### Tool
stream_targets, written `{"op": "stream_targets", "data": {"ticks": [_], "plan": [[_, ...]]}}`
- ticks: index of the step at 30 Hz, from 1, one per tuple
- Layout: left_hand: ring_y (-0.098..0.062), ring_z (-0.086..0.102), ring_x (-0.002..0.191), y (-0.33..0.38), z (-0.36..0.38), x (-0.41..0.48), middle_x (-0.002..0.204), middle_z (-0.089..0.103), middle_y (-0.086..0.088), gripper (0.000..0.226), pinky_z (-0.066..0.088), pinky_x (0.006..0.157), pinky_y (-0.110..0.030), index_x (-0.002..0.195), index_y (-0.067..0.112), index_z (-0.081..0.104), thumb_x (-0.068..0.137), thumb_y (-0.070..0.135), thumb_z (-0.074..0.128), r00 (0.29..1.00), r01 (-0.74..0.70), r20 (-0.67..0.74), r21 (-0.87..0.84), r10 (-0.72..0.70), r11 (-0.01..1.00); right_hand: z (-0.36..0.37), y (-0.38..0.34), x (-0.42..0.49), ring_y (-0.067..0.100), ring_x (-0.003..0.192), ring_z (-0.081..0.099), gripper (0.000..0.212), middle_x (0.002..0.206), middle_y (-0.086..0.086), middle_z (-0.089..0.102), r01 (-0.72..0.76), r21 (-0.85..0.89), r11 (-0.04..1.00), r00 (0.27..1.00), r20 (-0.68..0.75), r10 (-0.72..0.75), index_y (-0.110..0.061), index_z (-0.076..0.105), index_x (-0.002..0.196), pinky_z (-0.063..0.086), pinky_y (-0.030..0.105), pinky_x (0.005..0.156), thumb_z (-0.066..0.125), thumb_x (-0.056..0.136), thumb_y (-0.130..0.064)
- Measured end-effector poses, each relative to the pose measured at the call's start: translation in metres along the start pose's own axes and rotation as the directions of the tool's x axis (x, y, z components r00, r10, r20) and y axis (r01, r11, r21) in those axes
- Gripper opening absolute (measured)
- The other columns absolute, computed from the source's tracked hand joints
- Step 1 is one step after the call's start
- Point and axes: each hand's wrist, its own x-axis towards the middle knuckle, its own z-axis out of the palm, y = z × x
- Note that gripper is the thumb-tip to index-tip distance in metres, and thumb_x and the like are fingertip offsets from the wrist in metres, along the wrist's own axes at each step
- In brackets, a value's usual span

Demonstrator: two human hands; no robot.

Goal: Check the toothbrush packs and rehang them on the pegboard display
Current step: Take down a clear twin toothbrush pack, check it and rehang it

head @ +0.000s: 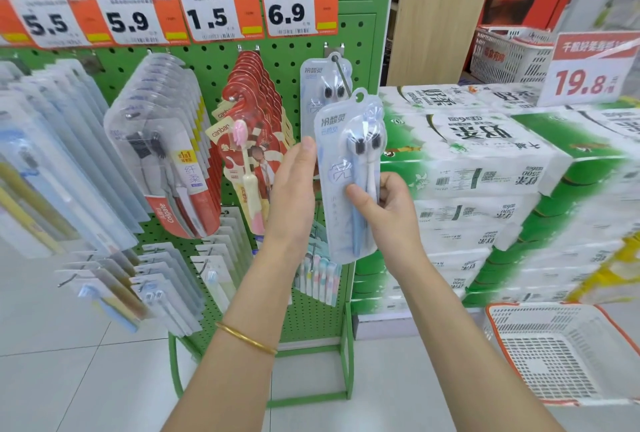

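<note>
My right hand (381, 204) grips a pale blue twin toothbrush pack (341, 168) by its middle and holds it upright in front of the green pegboard (207, 64). The pack's hang hole is just below the tip of a metal peg (341, 74), off the peg. A matching pack (317, 85) hangs on that peg behind it. My left hand (294, 185) is open, fingers straight, with its fingertips against the held pack's left edge.
Red canban packs (256, 112) and Colgate packs (166, 154) hang to the left, with more packs lower down. Orange price tags (214, 14) line the top. Stacked tissue packs (485, 168) stand to the right, and a white basket (554, 355) lies on the floor.
</note>
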Motion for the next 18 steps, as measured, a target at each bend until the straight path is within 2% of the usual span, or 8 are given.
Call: {"op": "stream_targets", "data": {"ticks": [4,6,9,10,14,16,18], "plan": [[-0.02,0.053,0.122,0.0,0.002,-0.002,0.125,0.061,0.001,0.063,0.038,0.107,-0.05,0.123,0.022,0.057,0.079,0.065,0.047,1.0,-0.011,-0.011,0.037,0.011,0.999,0.002,0.001,0.002,-0.007,0.061,0.054,0.019,0.08,-0.005,0.056,0.003,-0.02,1.0,1.0,0.006,-0.003,-0.016,0.051,0.086,0.045,0.011,0.059,0.07,0.084,-0.017],[-0.017,0.054,0.121,0.0,0.002,-0.002,0.125,0.059,0.003,0.061,0.041,0.106,-0.045,0.125,0.019,0.053,0.082,0.062,0.047,0.999,-0.042,-0.012,0.062,0.042,0.997,0.003,0.003,0.004,-0.007,0.06,0.053,0.019,0.079,-0.006,0.055,0.003,-0.038,0.999,1.0,-0.002,-0.003,-0.017,0.051,0.085,0.044,0.011,0.058,0.07,0.084,-0.019],[0.003,0.05,0.116,0.001,0.004,-0.002,0.131,0.049,0.007,0.046,0.04,0.102,-0.017,0.138,0.015,0.039,0.098,0.036,0.046,0.993,-0.113,-0.009,0.15,0.115,0.982,0.005,0.005,0.012,-0.007,0.06,0.051,0.021,0.078,-0.007,0.053,0.002,-0.087,0.996,1.0,-0.03,-0.004,-0.02,0.049,0.083,0.043,0.013,0.059,0.071,0.083,-0.023],[0.006,0.046,0.119,0.001,0.005,-0.002,0.135,0.044,0.006,0.049,0.037,0.103,-0.014,0.143,0.013,0.032,0.099,0.029,0.047,0.99,-0.137,-0.009,0.199,0.142,0.97,0.006,0.006,0.016,-0.007,0.059,0.049,0.023,0.076,-0.008,0.051,0.001,-0.112,0.994,0.999,-0.04,-0.006,-0.021,0.048,0.082,0.042,0.013,0.059,0.071,0.083,-0.024],[-0.009,0.02,0.143,-0.001,0.008,-0.003,0.155,0.02,-0.002,0.075,0.021,0.119,-0.036,0.15,0.012,0.013,0.088,0.031,0.05,0.97,-0.219,-0.019,0.367,0.243,0.904,0.014,0.008,0.037,-0.01,0.052,0.045,0.025,0.073,-0.008,0.047,-0.001,-0.17,0.985,0.999,-0.034,-0.005,-0.02,0.044,0.079,0.037,0.011,0.053,0.068,0.086,-0.024],[-0.011,0.013,0.145,-0.002,0.01,-0.003,0.156,0.015,-0.001,0.076,0.018,0.12,-0.039,0.151,0.012,0.011,0.087,0.027,0.049,0.968,-0.22,-0.023,0.404,0.251,0.888,0.018,0.011,0.049,-0.008,0.053,0.044,0.025,0.074,-0.006,0.045,0.01,-0.197,0.98,1.0,-0.02,-0.014,-0.016,0.044,0.081,0.036,0.01,0.052,0.066,0.087,-0.024],[-0.01,0.011,0.145,-0.002,0.011,-0.003,0.157,0.013,0.0,0.072,0.016,0.12,-0.039,0.151,0.012,0.011,0.092,0.02,0.051,0.968,-0.221,-0.012,0.424,0.25,0.878,0.022,0.014,0.061,0.001,0.063,0.047,0.024,0.08,-0.002,0.047,0.004,-0.195,0.981,1.0,-0.02,-0.008,-0.012,0.045,0.086,0.04,0.014,0.057,0.065,0.088,-0.025]]}}
